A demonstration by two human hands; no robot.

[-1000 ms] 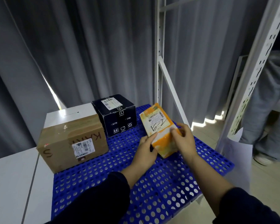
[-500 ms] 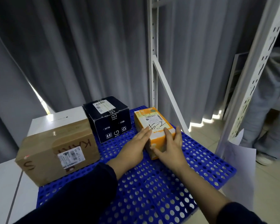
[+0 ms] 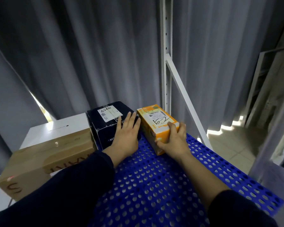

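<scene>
- While my left grip lies flat and open on the black box, my right grip is closed round the near end of the orange box.
- The straight fingers of my left grip spread over the right part of the black box's top, and the palm covers its near right corner.
- On the right, my curled fingers hook over the near edge of the orange box's top, and my thumb presses on the end face that looks toward me.
- The orange box lies lengthwise on the blue perforated panel, with its label and handwritten mark facing up and its far end pointing toward the white shelf upright.
- It sits just to the right of the black box, the long sides running close together; I cannot tell whether the two touch.
- To the left of the black box lies a brown cardboard box with red writing on its near side, and its right end meets the black box.
- Behind the brown box a bare part of the white surface shows.
- Grey curtains hang behind the boxes and the shelf upright.
- Both my forearms reach out over the blue panel in dark sleeves.
</scene>
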